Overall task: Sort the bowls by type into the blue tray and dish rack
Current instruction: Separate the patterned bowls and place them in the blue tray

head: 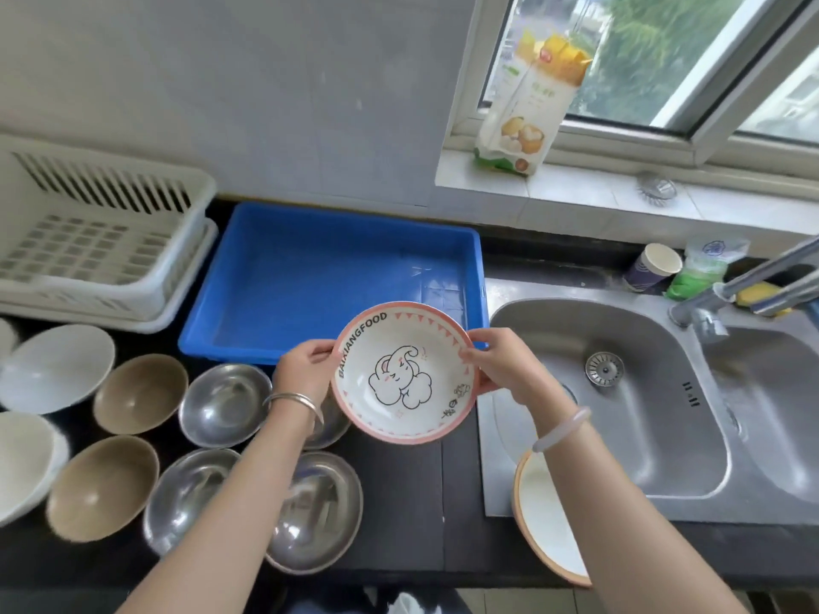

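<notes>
A pink-rimmed white bowl with an elephant drawing (403,374) is held above the dark counter, just in front of the blue tray (310,268). My left hand (306,370) grips its left rim and my right hand (501,361) grips its right rim. The tray holds nothing. The white dish rack (88,241) stands at the far left, also with nothing in it. On the counter to the left lie several steel bowls (224,403), two tan bowls (139,392) and white bowls (55,367). A second pink-rimmed bowl (543,520) sits under my right forearm.
A steel double sink (629,392) with a tap (753,281) fills the right side. A paper cup (653,268), a green packet and a yellow sponge stand behind it. A flour bag (527,104) leans on the window sill.
</notes>
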`<state>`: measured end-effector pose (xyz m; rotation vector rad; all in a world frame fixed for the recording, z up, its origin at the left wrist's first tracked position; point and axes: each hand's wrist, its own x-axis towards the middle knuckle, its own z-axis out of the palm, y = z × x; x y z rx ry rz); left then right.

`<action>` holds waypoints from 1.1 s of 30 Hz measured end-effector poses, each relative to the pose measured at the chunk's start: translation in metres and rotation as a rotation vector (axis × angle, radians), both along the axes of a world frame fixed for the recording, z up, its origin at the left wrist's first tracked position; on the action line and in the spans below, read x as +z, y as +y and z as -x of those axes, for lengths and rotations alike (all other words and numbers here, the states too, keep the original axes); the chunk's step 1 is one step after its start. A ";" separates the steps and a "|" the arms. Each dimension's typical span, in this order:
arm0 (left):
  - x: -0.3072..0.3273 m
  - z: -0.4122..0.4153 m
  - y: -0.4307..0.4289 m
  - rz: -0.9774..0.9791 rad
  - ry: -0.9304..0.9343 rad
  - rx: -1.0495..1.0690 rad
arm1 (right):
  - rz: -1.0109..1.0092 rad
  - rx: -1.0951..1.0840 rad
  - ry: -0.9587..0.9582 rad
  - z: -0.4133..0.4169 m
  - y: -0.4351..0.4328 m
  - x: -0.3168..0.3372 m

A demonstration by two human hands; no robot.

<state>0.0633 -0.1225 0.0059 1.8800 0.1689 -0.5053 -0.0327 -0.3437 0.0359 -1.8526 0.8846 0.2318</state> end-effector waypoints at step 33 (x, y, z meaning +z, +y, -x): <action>-0.073 -0.179 0.046 0.415 0.512 0.388 | -0.651 -0.300 -0.135 -0.199 0.104 -0.100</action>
